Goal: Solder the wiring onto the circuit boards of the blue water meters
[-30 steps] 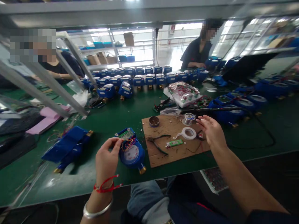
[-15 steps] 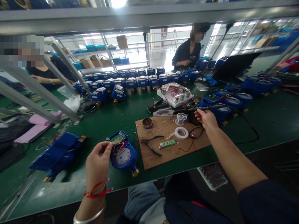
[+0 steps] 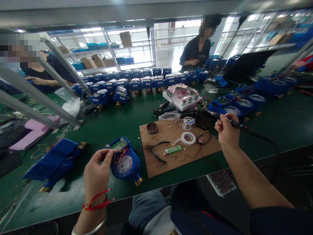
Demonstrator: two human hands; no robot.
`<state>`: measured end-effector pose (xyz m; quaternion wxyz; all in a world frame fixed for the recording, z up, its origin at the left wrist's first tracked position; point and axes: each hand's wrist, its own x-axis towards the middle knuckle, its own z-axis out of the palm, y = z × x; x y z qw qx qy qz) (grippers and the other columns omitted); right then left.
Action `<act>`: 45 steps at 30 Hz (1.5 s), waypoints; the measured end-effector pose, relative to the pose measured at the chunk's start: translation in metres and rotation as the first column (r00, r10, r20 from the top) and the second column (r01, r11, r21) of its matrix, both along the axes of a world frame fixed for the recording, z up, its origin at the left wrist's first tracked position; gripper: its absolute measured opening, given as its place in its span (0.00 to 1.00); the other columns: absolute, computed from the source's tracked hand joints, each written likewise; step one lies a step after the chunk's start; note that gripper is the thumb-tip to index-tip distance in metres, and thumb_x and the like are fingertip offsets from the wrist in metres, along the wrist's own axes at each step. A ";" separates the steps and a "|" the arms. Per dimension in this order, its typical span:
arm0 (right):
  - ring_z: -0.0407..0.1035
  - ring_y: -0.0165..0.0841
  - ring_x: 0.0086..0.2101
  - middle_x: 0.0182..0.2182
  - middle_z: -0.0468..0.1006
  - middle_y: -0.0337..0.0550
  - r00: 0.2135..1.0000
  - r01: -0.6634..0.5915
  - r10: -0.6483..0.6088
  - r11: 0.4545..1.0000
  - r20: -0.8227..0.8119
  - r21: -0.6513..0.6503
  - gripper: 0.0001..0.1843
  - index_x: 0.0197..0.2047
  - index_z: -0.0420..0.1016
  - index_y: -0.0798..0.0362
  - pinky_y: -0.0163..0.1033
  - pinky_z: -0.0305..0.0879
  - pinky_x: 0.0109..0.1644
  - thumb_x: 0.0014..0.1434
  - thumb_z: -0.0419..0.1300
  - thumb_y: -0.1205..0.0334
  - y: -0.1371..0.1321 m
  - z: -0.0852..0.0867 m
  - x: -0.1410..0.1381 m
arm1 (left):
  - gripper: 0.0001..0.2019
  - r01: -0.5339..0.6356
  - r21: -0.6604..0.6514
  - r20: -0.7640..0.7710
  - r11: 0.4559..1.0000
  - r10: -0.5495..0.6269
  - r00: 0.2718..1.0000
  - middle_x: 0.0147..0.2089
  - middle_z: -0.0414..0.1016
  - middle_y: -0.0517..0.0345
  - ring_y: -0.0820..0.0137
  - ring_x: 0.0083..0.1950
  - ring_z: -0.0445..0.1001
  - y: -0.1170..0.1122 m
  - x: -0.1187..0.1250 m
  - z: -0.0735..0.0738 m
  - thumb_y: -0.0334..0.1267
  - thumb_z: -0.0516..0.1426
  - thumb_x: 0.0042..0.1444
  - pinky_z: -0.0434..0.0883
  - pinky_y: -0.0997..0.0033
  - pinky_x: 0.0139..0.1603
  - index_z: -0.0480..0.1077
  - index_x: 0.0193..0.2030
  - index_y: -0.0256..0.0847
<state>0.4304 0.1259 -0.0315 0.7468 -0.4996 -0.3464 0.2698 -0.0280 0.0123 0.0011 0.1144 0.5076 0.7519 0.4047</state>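
My left hand (image 3: 97, 168) is closed, thumb and forefinger pinched at the upper left edge of a blue water meter (image 3: 125, 165). The meter lies on the bench with its top compartment uncovered, showing a green circuit board (image 3: 119, 144) and red and yellow wires (image 3: 121, 154). What exactly the fingertips pinch is partly hidden. Over at the right, my right hand (image 3: 228, 132) is wrapped round the dark handle of a soldering iron (image 3: 235, 124). Its tip side points left, and its cable trails to the right.
A cardboard sheet (image 3: 156, 168) carries cutting pliers (image 3: 156, 153), white tape (image 3: 188, 138), a solder spool (image 3: 188, 123), a round tin (image 3: 152, 128) and a green battery (image 3: 173, 149). Another blue meter (image 3: 52, 160) lies left. Rows of meters (image 3: 135, 84) stand behind; two people work beyond.
My right hand has moved right and slightly down with the soldering iron, now gripping it more fully. My left hand stays at the meter. The view has shifted slightly.
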 end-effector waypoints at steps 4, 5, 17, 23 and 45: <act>0.62 0.24 0.17 0.20 0.67 0.31 0.975 -0.215 0.213 0.976 -0.065 -0.021 0.13 0.34 0.64 0.49 0.27 0.56 0.18 0.52 0.63 0.53 -0.011 -0.009 -0.033 | 0.15 -0.012 0.011 0.001 1.000 0.012 1.000 0.37 0.78 0.60 0.66 0.38 0.75 0.000 0.002 0.000 0.51 0.56 0.56 0.67 0.70 0.38 0.75 0.38 0.43; 0.64 0.25 0.18 0.20 0.69 0.32 0.965 -0.255 0.252 0.966 -0.073 -0.035 0.13 0.34 0.65 0.49 0.28 0.57 0.18 0.53 0.63 0.53 -0.012 -0.012 -0.039 | 0.14 -0.008 0.016 0.008 1.000 0.007 1.000 0.37 0.78 0.60 0.66 0.39 0.75 0.000 0.002 0.000 0.51 0.56 0.56 0.67 0.71 0.38 0.75 0.38 0.43; 0.68 0.28 0.22 0.25 0.73 0.35 0.887 0.153 -0.089 0.983 0.453 -0.105 0.13 0.42 0.66 0.49 0.32 0.65 0.25 0.59 0.58 0.51 -0.026 -0.036 0.026 | 0.13 -0.093 -0.019 -0.067 0.995 0.092 0.993 0.37 0.77 0.63 0.67 0.38 0.75 -0.004 0.007 -0.001 0.51 0.57 0.56 0.65 0.71 0.36 0.76 0.40 0.47; 0.73 0.34 0.31 0.33 0.77 0.41 0.649 0.110 0.097 0.969 0.754 -0.219 0.14 0.45 0.69 0.49 0.40 0.68 0.40 0.59 0.59 0.51 -0.034 -0.051 0.046 | 0.13 -0.158 0.006 -0.111 0.987 0.158 0.981 0.36 0.76 0.64 0.65 0.38 0.75 -0.003 0.015 -0.001 0.52 0.56 0.54 0.64 0.70 0.34 0.76 0.40 0.49; 0.73 0.29 0.20 0.21 0.78 0.42 0.997 0.010 -0.041 0.898 -0.059 -0.439 0.12 0.31 0.70 0.54 0.29 0.68 0.20 0.55 0.62 0.54 0.001 -0.062 0.070 | 0.15 -0.224 0.002 -0.183 0.975 0.221 0.958 0.38 0.77 0.64 0.63 0.37 0.75 -0.004 0.013 -0.007 0.55 0.57 0.55 0.65 0.70 0.30 0.75 0.42 0.51</act>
